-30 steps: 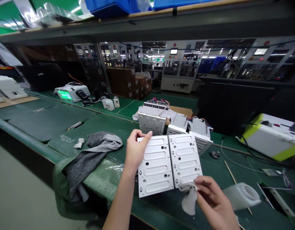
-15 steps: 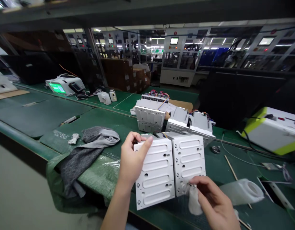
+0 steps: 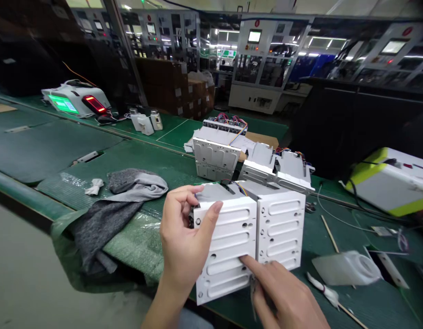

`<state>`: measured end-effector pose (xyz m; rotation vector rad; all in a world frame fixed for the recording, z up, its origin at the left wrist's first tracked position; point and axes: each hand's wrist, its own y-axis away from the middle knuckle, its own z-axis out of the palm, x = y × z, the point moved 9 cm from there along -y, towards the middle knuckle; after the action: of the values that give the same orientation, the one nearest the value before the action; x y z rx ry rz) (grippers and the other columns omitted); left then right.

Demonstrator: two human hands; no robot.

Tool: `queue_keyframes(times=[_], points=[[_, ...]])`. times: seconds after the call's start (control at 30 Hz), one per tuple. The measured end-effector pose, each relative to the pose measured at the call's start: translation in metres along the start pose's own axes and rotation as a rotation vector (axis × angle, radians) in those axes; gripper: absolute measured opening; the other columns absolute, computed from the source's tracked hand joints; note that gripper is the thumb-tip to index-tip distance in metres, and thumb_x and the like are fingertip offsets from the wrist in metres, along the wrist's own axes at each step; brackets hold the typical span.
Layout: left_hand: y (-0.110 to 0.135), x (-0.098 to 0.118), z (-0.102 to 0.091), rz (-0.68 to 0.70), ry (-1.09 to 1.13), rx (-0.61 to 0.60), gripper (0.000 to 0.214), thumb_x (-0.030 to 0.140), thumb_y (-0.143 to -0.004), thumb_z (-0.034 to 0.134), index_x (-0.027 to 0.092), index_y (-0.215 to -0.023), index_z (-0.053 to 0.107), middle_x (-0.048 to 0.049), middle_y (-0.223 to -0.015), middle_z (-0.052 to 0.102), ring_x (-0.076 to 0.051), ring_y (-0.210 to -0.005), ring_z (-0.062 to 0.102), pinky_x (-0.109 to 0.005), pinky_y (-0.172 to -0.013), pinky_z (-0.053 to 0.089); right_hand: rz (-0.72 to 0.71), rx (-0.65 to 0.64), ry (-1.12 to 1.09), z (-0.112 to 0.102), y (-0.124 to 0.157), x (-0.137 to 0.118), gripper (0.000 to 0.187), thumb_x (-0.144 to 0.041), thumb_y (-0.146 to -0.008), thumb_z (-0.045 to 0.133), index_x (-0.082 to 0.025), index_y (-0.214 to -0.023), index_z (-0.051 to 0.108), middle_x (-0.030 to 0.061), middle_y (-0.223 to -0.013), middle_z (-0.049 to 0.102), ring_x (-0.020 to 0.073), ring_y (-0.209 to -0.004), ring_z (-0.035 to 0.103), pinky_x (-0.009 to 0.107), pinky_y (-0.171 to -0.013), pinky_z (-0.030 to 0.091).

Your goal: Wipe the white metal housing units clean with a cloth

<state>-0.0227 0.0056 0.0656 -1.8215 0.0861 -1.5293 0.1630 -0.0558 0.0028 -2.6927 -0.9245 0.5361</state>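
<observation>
My left hand grips the top left corner of a white metal module with slotted panels, thumb across its face. A second white module stands joined at its right. My right hand rests against the lower face of the left module, index finger stretched onto a slot, other fingers curled with a bit of grey cloth just showing under them. Both modules stand at the near edge of the green bench.
More white modules with coloured wires stand behind. A grey cloth lies at left over bubble wrap. A white plastic bottle lies at right beside cotton swabs. A yellow-white device sits far right.
The modules have tilted more upright and come closer. My right hand moved up from the lower right corner onto the left module's face; the cloth is now mostly hidden under it.
</observation>
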Motion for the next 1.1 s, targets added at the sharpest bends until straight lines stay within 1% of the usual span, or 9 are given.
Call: queue_keyframes(times=[0.1,0.23,0.33,0.4,0.53,0.6,0.73,0.87,1.1], points=[[0.016,0.013,-0.01,0.138,-0.037,-0.063,0.026,0.012,-0.08,0.069,0.021,-0.096,0.051,-0.0091,-0.121,0.053,-0.027,-0.121,0.055,-0.048,-0.1,0.05,-0.014,-0.015,0.048,0.003,0.002,-0.001,0.046,-0.009,-0.087,0.042,-0.021,-0.131,0.046,0.0015,-0.075,0.06,0.017,-0.065,0.063,0.025,-0.057,0.053],[0.069,0.041,-0.012,0.449,-0.357,-0.241,0.021,0.012,-0.075,0.072,0.023,-0.091,0.065,-0.0058,-0.144,0.04,-0.035,-0.133,0.042,-0.059,-0.106,0.042,-0.015,-0.028,0.049,0.003,0.001,-0.001,0.048,-0.009,-0.086,0.042,-0.021,-0.132,0.044,0.0018,-0.076,0.059,0.0175,-0.065,0.063,0.026,-0.057,0.054],[0.098,0.027,-0.008,0.374,-0.559,-0.356,0.034,0.043,-0.077,0.073,0.029,-0.108,0.07,-0.0049,-0.158,0.024,-0.039,-0.14,0.03,-0.063,-0.112,0.03,-0.018,0.006,0.023,-0.002,-0.004,-0.004,0.046,-0.008,-0.086,0.04,-0.021,-0.131,0.044,0.0016,-0.074,0.059,0.0178,-0.063,0.063,0.027,-0.056,0.054],[0.109,0.017,-0.005,0.329,-0.614,-0.405,0.044,0.046,-0.077,0.074,0.028,-0.116,0.067,-0.0052,-0.161,0.016,-0.042,-0.141,0.027,-0.065,-0.112,0.027,-0.006,0.037,0.016,-0.007,-0.007,-0.004,0.045,-0.008,-0.087,0.039,-0.021,-0.129,0.046,0.0011,-0.072,0.058,0.0176,-0.061,0.062,0.027,-0.054,0.054],[0.114,0.009,0.0,0.386,-0.651,-0.437,0.051,0.008,-0.072,0.076,0.027,-0.119,0.065,-0.004,-0.163,0.01,-0.04,-0.142,0.027,-0.061,-0.111,0.034,0.021,0.051,-0.113,-0.012,-0.003,0.002,0.041,-0.01,-0.09,0.041,-0.024,-0.127,0.048,0.0011,-0.077,0.063,0.0144,-0.069,0.066,0.022,-0.062,0.056],[0.114,0.008,0.0,0.419,-0.627,-0.437,0.053,0.001,-0.069,0.075,0.023,-0.116,0.065,-0.0061,-0.163,0.009,-0.04,-0.142,0.027,-0.058,-0.109,0.039,0.075,0.073,-0.215,-0.014,0.005,0.013,0.034,-0.013,-0.09,0.046,-0.025,-0.122,0.051,0.0004,-0.084,0.067,0.012,-0.077,0.069,0.017,-0.068,0.056],[0.116,0.01,-0.003,0.458,-0.591,-0.404,0.049,0.003,-0.068,0.077,0.022,-0.112,0.066,-0.0081,-0.163,0.01,-0.042,-0.14,0.031,-0.052,-0.105,0.046,0.24,0.196,-0.291,-0.02,0.025,0.04,0.017,-0.019,-0.091,0.055,-0.025,-0.107,0.055,-0.0007,-0.087,0.068,0.0093,-0.076,0.069,0.012,-0.068,0.054],[0.118,0.009,-0.003,0.477,-0.586,-0.394,0.046,0.006,-0.068,0.079,0.021,-0.109,0.066,-0.0092,-0.162,0.014,-0.042,-0.138,0.035,-0.051,-0.104,0.048,0.272,0.333,-0.229,-0.031,0.033,0.044,0.01,-0.019,-0.09,0.058,-0.023,-0.099,0.062,0.007,-0.106,0.06,0.014,-0.099,0.064,0.018,-0.079,0.055],[0.118,0.008,-0.004,0.496,-0.605,-0.372,0.045,0.008,-0.069,0.079,0.021,-0.11,0.066,-0.0106,-0.16,0.021,-0.042,-0.136,0.039,-0.05,-0.101,0.051,0.085,0.365,-0.109,-0.041,0.019,0.015,0.026,-0.004,-0.082,0.061,-0.018,-0.104,0.061,0.0062,-0.093,0.064,0.0146,-0.088,0.063,0.024,-0.073,0.052]])
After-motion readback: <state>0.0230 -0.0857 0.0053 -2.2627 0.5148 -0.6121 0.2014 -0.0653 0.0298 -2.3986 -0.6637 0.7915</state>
